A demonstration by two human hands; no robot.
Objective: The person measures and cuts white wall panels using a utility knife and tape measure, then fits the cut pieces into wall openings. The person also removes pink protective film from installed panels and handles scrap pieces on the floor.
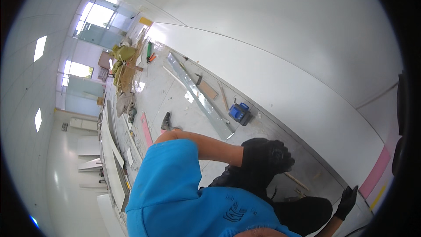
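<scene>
My left hand (272, 156), in a black glove, is closed in front of my bent knees. Its fingers are curled, and whatever they may hold cannot be made out against the dark glove. At the lower right my right hand (347, 202), also black-gloved, has its fingers stretched out against the foot of the white wall panel (280, 74). Close to those fingertips a pink strip (375, 172) runs up the panel's end. Between my left hand and the wall's base a thin wooden stick (297, 181) lies on the floor.
A blue-and-black boxy tool (240, 113) stands by the wall's base. Near it lie a long metal channel (199, 94), a brown block (208, 90) and a cordless drill (166, 121). Long panels (113, 149), olive sacks (123, 53) and a green tube (149, 52) are farther left.
</scene>
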